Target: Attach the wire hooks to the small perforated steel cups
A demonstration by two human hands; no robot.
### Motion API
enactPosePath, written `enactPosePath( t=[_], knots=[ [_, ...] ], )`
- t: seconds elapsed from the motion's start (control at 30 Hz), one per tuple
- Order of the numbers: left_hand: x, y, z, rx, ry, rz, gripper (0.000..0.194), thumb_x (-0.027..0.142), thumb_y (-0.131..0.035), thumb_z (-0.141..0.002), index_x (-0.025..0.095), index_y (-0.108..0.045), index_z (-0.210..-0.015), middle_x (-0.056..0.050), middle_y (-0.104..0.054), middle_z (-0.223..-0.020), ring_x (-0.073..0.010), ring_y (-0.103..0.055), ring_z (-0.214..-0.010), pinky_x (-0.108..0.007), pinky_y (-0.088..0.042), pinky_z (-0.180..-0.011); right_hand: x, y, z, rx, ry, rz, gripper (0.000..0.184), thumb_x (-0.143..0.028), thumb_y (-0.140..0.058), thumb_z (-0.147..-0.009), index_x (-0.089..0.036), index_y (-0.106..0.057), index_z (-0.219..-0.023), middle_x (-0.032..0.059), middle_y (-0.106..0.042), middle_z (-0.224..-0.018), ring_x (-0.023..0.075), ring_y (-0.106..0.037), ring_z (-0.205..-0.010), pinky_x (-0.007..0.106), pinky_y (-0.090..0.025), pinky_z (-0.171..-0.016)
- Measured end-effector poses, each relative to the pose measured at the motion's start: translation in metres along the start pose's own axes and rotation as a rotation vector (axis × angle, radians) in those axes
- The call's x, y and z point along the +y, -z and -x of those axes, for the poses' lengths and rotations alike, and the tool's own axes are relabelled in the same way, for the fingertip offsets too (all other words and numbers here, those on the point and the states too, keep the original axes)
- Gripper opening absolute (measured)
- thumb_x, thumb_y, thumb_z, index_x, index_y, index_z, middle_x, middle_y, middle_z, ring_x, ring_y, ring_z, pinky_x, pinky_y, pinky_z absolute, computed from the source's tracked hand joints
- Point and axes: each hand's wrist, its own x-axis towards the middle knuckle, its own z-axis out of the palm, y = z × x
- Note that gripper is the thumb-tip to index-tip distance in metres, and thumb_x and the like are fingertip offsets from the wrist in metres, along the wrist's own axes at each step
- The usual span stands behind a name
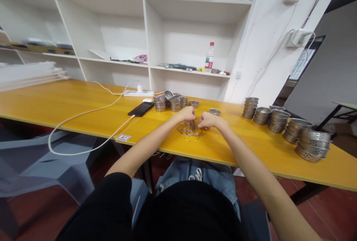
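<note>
My left hand (187, 114) reaches down over a loose heap of thin metal wire rings (191, 132), its fingers curled together. A silvery piece shows just under those fingers, too blurred to name. On the heap's right side, my right hand (208, 120) is closed in a pinch close to the wires; what it holds, if anything, is too small to make out. Just behind my right hand sits a single shallow metal cup (214, 112). Another small cup (194, 104) stands behind my left hand, beside a cluster of perforated metal cups (175, 101).
Stacks of perforated cups (279, 120) line the right of the yellow table (92, 103). A black phone (141, 109) on a white cable (69, 116) and a power strip (138, 93) lie left. White shelves (195, 5) with a bottle (209, 58) rise behind. A grey-blue chair (55, 166) is lower left.
</note>
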Motion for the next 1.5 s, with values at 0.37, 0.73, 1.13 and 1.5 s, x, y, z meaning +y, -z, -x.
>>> enactPosePath(
  t=[0.37, 0.73, 1.13, 1.5],
  knots=[
    [0.011, 0.000, 0.008, -0.046, -0.077, -0.022, 0.010, 0.016, -0.063, -0.089, 0.016, -0.069, -0.096, -0.005, -0.076, -0.070, -0.0227, -0.073, -0.062, -0.035, -0.064, -0.070, 0.012, 0.010, -0.002, 0.000, -0.067, 0.034, 0.025, -0.015, -0.073, -0.075, -0.019, -0.059, -0.054, 0.0019, -0.064, -0.052, 0.0158, -0.061, -0.054, 0.026, -0.049, -0.057],
    [-0.001, -0.021, -0.007, 0.273, -0.495, -0.288, 0.012, 0.020, -0.062, -0.094, 0.017, -0.072, -0.101, -0.009, -0.079, -0.105, -0.0230, -0.073, -0.100, -0.035, -0.058, -0.096, 0.077, 0.037, -0.017, 0.665, -0.021, -0.109, 0.013, -0.012, -0.073, -0.077, -0.011, -0.074, -0.089, 0.0035, -0.071, -0.072, 0.0143, -0.062, -0.067, 0.021, -0.047, -0.062],
    [-0.004, -0.028, -0.010, 0.261, -0.530, -0.268, 0.019, 0.023, -0.061, -0.097, 0.017, -0.068, -0.113, -0.011, -0.075, -0.112, -0.0241, -0.070, -0.100, -0.039, -0.057, -0.097, 0.093, 0.040, -0.015, 0.548, -0.133, -0.036, 0.017, -0.005, -0.064, -0.077, -0.010, -0.076, -0.066, 0.0010, -0.062, -0.056, 0.0126, -0.053, -0.058, 0.023, -0.041, -0.059],
    [-0.015, -0.028, -0.022, 0.247, -0.448, -0.260, 0.041, 0.038, -0.070, -0.095, 0.016, -0.062, -0.128, -0.017, -0.070, -0.130, -0.0323, -0.068, -0.122, -0.047, -0.054, -0.109, 0.079, 0.038, -0.014, 0.336, 0.019, -0.155, 0.008, -0.017, -0.074, -0.075, -0.013, -0.080, -0.074, 0.0010, -0.065, -0.057, 0.0121, -0.052, -0.050, 0.024, -0.046, -0.054]
  ],
)
